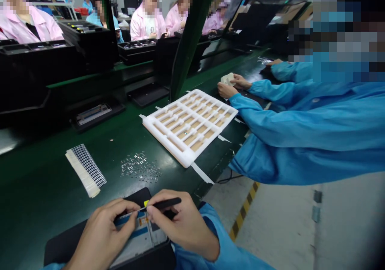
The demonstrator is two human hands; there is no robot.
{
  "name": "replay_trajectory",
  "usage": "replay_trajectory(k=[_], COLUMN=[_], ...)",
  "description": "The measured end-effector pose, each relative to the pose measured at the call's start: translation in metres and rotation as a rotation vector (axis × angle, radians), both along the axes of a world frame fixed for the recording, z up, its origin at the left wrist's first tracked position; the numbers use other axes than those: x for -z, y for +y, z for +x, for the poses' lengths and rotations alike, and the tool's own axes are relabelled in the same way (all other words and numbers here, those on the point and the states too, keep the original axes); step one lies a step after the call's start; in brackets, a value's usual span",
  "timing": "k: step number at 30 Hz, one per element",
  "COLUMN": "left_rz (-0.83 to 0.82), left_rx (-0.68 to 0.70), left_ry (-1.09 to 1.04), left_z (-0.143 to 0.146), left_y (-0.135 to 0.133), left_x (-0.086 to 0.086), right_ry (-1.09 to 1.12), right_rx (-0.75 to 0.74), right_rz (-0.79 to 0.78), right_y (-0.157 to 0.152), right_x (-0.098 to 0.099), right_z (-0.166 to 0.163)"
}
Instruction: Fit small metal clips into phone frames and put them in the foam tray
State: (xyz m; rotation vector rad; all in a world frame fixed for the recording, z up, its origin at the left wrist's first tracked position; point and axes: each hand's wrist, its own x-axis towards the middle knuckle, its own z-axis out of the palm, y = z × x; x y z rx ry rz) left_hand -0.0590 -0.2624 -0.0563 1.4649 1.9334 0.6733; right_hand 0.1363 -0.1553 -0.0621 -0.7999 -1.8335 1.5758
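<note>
My right hand (183,222) grips a pair of black tweezers (168,203), its tip pointing left over an open phone housing (136,244). Close to that tip, the thumb and forefinger of my left hand (110,226) are pinched together at the housing's upper edge. What they hold is too small to make out. The silvery housing shows blue strips and a small orange patch (144,221), and lies in a black tray (64,240). A yellow tab (146,203) sticks up behind the tweezers. My hands cover part of the housing.
Many small metal pieces (141,167) lie scattered ahead. Left of them is a strip of thin metal pins on beige backing (86,169). A white slotted foam tray (189,127) sits beyond, taped down. A co-worker's hands (230,86) hold a pale piece at right. A green post (189,41) rises behind.
</note>
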Motion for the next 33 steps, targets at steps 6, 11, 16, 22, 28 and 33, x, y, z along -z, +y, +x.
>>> replay_trajectory(k=[6, 11, 16, 22, 28, 33], left_rz=[-0.041, -0.008, 0.0, 0.247, 0.425, 0.327], left_rx=[-0.028, -0.006, 0.029, 0.2, 0.312, 0.246], left_ry=[-0.014, -0.018, 0.041, 0.242, 0.591, 0.648], left_z=[-0.001, -0.003, -0.004, -0.012, -0.014, -0.041], left_y=[0.0, -0.003, -0.003, -0.003, -0.012, -0.009], left_x=[0.004, 0.007, 0.006, -0.006, -0.016, -0.013], right_ry=[0.049, 0.134, 0.145, 0.153, 0.138, 0.072], right_rx=[0.031, 0.018, -0.033, -0.049, -0.014, -0.027], right_rz=[0.205, 0.224, 0.266, 0.333, 0.272, 0.276], right_y=[-0.003, -0.005, -0.006, -0.006, -0.011, -0.014], right_x=[0.002, 0.006, 0.009, 0.018, 0.017, 0.011], right_z=[0.002, 0.004, 0.006, 0.007, 0.001, -0.001])
